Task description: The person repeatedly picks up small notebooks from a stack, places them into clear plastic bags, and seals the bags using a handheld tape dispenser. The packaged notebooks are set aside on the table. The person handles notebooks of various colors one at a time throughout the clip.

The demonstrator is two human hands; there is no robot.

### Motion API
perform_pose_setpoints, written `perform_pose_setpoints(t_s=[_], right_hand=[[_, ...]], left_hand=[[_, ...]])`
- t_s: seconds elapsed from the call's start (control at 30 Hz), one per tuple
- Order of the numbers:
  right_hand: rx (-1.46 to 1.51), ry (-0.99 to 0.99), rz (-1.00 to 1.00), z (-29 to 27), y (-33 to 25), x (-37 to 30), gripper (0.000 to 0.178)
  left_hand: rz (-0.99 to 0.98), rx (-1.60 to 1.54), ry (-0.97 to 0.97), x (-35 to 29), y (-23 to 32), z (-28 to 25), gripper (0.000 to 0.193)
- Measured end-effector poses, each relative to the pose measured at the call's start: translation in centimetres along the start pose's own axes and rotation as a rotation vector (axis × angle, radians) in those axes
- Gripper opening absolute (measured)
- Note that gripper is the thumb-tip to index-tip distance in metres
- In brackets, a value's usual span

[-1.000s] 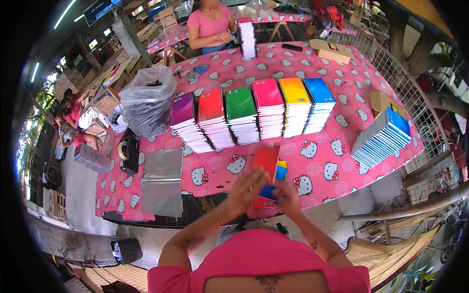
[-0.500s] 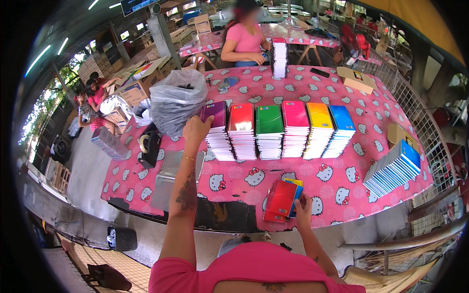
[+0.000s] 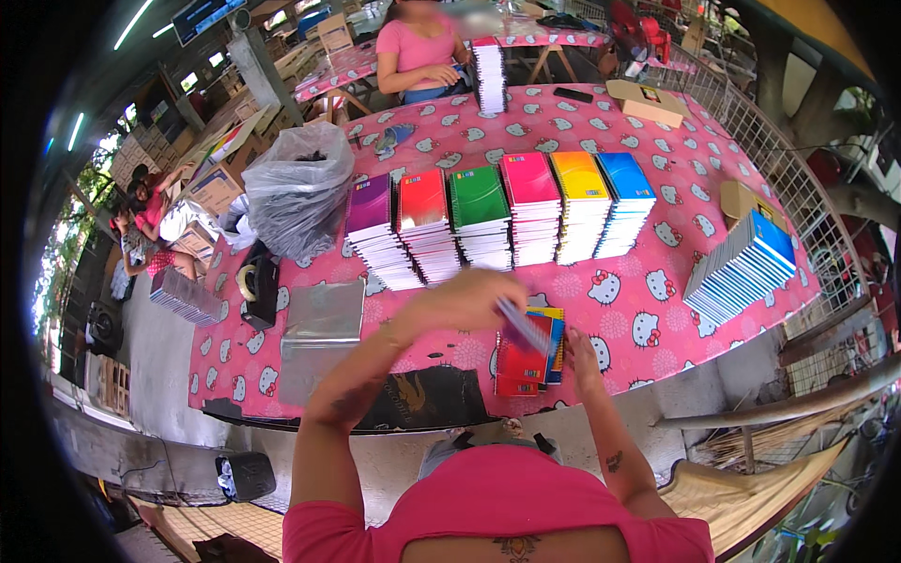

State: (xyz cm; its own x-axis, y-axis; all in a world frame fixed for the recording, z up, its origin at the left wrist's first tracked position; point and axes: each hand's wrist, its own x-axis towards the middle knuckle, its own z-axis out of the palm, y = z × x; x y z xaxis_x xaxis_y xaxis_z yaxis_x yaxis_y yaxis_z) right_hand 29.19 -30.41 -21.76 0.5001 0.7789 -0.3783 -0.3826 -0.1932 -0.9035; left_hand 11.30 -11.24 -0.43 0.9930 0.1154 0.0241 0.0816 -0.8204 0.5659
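My left hand (image 3: 466,298), blurred by motion, is closed on a purple spiral notebook (image 3: 527,328) and holds it tilted over a small fanned pile. On top of that pile lies a red notebook (image 3: 519,368), with blue and yellow notebooks (image 3: 559,324) showing underneath. Beside the pile's right edge is my right hand (image 3: 582,357), fingers stretched out and holding nothing. Beyond the pile stands a row of tall notebook stacks: purple (image 3: 368,202), red (image 3: 422,197), green (image 3: 479,197), pink (image 3: 531,178), yellow (image 3: 579,175) and blue (image 3: 626,175).
A grey plastic bag (image 3: 300,197), tape dispenser (image 3: 261,291) and clear plastic sheets (image 3: 322,312) lie left. Blue notebooks (image 3: 741,269) lean in a row at right, near a cardboard box (image 3: 748,202). Across the pink table (image 3: 648,328), a person (image 3: 419,56) sits by another stack (image 3: 489,80).
My left hand has come from the purple stack to the small pile, bringing a purple notebook. My right hand has let go of the pile's edge. The whole view has shifted.
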Motion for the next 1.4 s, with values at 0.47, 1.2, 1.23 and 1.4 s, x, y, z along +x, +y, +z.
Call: perform_pose_setpoints(t_s=[0.47, 1.2, 1.23, 1.4], right_hand=[[-0.085, -0.165, 0.007, 7.4, 0.7, 0.2, 0.047], [0.420, -0.870, 0.215, 42.7, -1.0, -9.8, 0.062], [0.410, -0.879, 0.206, 43.2, -0.9, -9.9, 0.062], [0.258, -0.835, 0.232, 43.8, -0.6, -10.2, 0.069]], left_hand=[[-0.560, -0.519, 0.593, -4.5, -8.9, 20.8, 0.068], [0.301, 0.965, 0.629, -42.5, -7.4, -0.8, 0.045], [0.302, 0.959, 0.631, -42.9, -7.7, -0.8, 0.044], [0.287, 0.665, 0.727, -43.9, -9.2, -0.8, 0.053]])
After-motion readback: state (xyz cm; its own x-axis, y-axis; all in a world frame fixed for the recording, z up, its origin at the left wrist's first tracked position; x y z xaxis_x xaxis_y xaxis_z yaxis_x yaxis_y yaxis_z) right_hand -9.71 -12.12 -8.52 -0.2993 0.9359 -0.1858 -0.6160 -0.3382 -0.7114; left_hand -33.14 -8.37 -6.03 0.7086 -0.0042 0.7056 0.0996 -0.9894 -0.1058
